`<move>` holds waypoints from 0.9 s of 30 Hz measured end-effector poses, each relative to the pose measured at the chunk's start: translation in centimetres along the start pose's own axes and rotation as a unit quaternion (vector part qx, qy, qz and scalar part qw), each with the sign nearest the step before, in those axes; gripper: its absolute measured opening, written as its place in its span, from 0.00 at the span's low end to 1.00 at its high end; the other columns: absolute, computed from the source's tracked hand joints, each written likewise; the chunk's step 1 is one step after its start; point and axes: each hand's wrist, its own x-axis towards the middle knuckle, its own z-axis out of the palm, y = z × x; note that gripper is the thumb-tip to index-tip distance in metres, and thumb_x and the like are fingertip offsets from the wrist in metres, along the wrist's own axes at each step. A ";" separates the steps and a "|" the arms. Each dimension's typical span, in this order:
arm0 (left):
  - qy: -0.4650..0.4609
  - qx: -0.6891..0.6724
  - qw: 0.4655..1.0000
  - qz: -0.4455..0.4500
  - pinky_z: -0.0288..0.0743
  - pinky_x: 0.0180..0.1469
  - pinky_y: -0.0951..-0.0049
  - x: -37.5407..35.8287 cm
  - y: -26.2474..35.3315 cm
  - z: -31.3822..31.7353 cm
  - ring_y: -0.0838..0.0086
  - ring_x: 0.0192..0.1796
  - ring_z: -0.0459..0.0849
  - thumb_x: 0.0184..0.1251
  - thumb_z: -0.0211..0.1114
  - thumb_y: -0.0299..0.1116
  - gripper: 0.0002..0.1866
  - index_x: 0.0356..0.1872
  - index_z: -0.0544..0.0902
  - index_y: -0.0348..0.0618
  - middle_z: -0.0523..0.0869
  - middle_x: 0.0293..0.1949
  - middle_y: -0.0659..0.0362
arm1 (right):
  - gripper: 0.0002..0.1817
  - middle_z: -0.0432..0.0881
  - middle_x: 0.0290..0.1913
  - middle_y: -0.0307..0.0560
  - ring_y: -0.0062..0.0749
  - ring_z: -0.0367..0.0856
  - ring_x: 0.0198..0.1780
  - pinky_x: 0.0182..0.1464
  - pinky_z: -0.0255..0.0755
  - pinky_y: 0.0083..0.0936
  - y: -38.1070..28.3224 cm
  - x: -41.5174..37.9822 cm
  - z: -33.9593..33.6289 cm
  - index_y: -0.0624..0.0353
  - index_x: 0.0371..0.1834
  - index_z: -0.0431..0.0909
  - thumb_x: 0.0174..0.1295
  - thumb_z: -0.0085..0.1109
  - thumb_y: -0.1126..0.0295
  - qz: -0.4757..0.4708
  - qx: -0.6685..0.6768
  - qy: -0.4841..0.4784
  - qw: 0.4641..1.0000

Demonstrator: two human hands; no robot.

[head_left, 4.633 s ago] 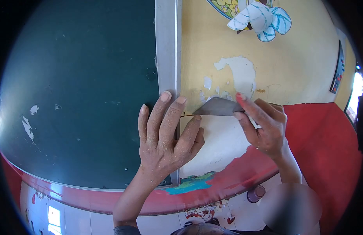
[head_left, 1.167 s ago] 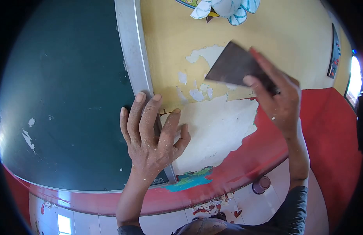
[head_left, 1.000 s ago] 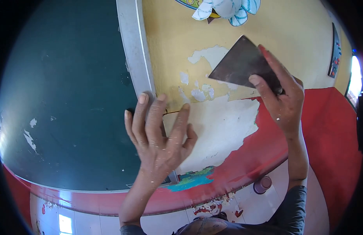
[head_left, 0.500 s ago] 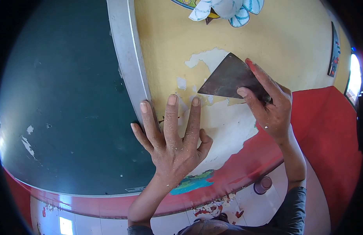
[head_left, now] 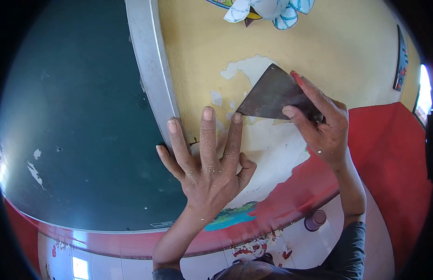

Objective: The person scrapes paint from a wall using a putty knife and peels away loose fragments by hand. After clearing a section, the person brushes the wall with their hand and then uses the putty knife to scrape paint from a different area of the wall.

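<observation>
My right hand (head_left: 321, 121) grips a dark metal scraper blade (head_left: 274, 93), thumb on its face and a red-smeared index finger along its upper edge. The blade lies over the yellow wall (head_left: 202, 56), its long edge across a patch of peeled paint (head_left: 246, 70). My left hand (head_left: 211, 161), dusty with flakes, is spread with fingers pointing up and thumb bent in. Its fingers lie over the metal frame edge and the wall, with the index fingertip right at the blade's lower left corner. Below the blade is a large bared white area (head_left: 267, 158).
A dark green board (head_left: 85, 116) with a grey metal frame (head_left: 153, 60) fills the left. Red paint (head_left: 314, 182) covers the lower wall. Paint flakes (head_left: 253, 247) and a small purplish cup (head_left: 314, 220) are on the tiled floor. A paper flower (head_left: 267, 9) hangs above.
My left hand has shifted slightly up and right, bringing the index fingertip to the blade's corner. The scraper and right hand have barely moved.
</observation>
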 end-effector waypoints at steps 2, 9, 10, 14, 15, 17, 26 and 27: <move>0.004 -0.001 1.000 0.003 0.34 0.68 0.36 0.0 0.0 0.0 0.35 0.72 0.46 0.48 0.57 0.45 0.34 0.64 0.73 0.61 0.56 0.71 0.46 | 0.25 0.84 0.41 0.55 0.24 0.81 0.34 0.37 0.74 0.19 0.2 0.0 0.1 0.68 0.58 0.73 0.55 0.65 0.79 -0.010 0.005 0.010 1.000; 0.067 -0.078 0.994 0.028 0.42 0.67 0.36 -0.1 -0.5 0.1 0.34 0.71 0.49 0.47 0.63 0.39 0.30 0.58 0.78 0.60 0.60 0.67 0.46 | 0.23 0.86 0.42 0.52 0.22 0.79 0.28 0.30 0.72 0.15 0.9 -0.9 -1.0 0.63 0.56 0.76 0.55 0.66 0.77 -0.023 -0.015 0.020 0.999; 0.085 -0.101 0.991 0.032 0.43 0.67 0.36 -0.1 -0.6 0.1 0.35 0.71 0.50 0.46 0.65 0.38 0.28 0.56 0.79 0.59 0.61 0.66 0.46 | 0.23 0.86 0.42 0.51 0.21 0.79 0.27 0.30 0.71 0.15 0.9 -1.0 -1.1 0.63 0.56 0.77 0.55 0.66 0.77 -0.029 -0.031 0.020 0.999; 0.066 -0.092 0.994 0.011 0.45 0.67 0.37 -0.1 -0.4 -0.2 0.36 0.71 0.51 0.46 0.66 0.37 0.25 0.52 0.79 0.53 0.62 0.64 0.46 | 0.23 0.86 0.38 0.49 0.20 0.77 0.24 0.27 0.71 0.17 0.7 -0.2 -0.2 0.62 0.56 0.77 0.55 0.66 0.77 -0.080 -0.048 0.096 0.991; 0.064 -0.096 0.993 0.008 0.45 0.67 0.37 -0.1 -0.4 -0.3 0.36 0.71 0.52 0.46 0.66 0.36 0.25 0.52 0.78 0.51 0.61 0.64 0.46 | 0.23 0.85 0.36 0.49 0.19 0.77 0.24 0.27 0.71 0.17 0.5 -0.1 -0.2 0.61 0.56 0.77 0.55 0.66 0.77 -0.084 -0.081 0.084 0.990; 0.070 -0.111 0.991 0.005 0.45 0.67 0.37 -0.1 -0.4 -0.2 0.36 0.71 0.52 0.46 0.66 0.36 0.26 0.53 0.75 0.48 0.61 0.63 0.46 | 0.25 0.85 0.33 0.48 0.21 0.77 0.24 0.27 0.72 0.18 0.7 -0.1 -0.1 0.59 0.58 0.76 0.55 0.66 0.76 -0.109 -0.087 0.069 0.988; 0.115 -0.203 0.972 0.014 0.49 0.65 0.37 -0.3 -0.9 -0.1 0.37 0.69 0.55 0.43 0.57 0.29 0.31 0.55 0.65 0.44 0.62 0.60 0.44 | 0.24 0.85 0.41 0.50 0.19 0.77 0.27 0.32 0.74 0.20 -0.5 0.3 -1.3 0.65 0.57 0.75 0.55 0.65 0.77 -0.094 -0.163 -0.056 0.980; 0.121 -0.212 0.970 0.015 0.49 0.65 0.37 -0.3 -1.0 0.0 0.37 0.69 0.55 0.43 0.56 0.28 0.31 0.55 0.64 0.44 0.62 0.60 0.43 | 0.24 0.85 0.39 0.50 0.20 0.77 0.27 0.32 0.74 0.20 -1.0 0.7 -1.3 0.64 0.57 0.76 0.55 0.66 0.77 -0.065 -0.138 -0.019 0.988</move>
